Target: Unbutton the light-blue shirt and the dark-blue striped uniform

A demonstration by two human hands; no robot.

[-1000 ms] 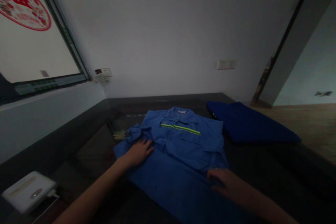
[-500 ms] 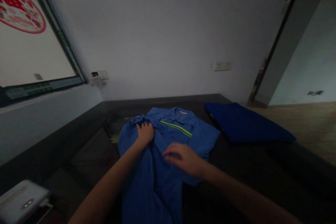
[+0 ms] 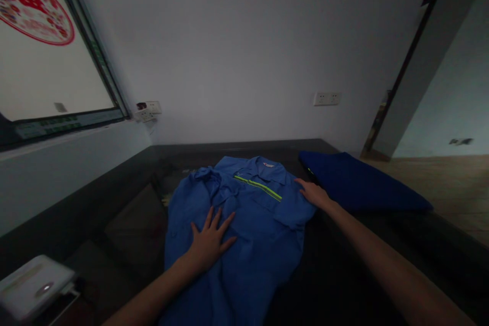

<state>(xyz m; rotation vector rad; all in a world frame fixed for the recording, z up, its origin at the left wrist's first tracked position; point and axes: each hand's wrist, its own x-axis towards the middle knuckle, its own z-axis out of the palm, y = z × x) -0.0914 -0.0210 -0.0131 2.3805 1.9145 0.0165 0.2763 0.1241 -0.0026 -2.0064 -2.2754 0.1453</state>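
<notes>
A blue work shirt (image 3: 248, 229) with a yellow-green reflective stripe lies spread on a dark table (image 3: 126, 214), collar toward the wall. My left hand (image 3: 210, 242) rests flat on the shirt's left front, fingers spread. My right hand (image 3: 314, 193) reaches out to the shirt's right shoulder and sleeve edge, fingers laid on the cloth; whether it pinches the fabric is unclear.
A folded dark blue garment (image 3: 359, 183) lies on the table right of the shirt. A white device (image 3: 34, 285) with a cable sits at the near left. A window (image 3: 46, 61) is on the left and wall sockets (image 3: 326, 98) behind. A doorway opens at the right.
My left hand slid from the shirt's left shoulder down to its front. My right hand moved from the shirt's middle out to the right shoulder. The left sleeve now lies folded in.
</notes>
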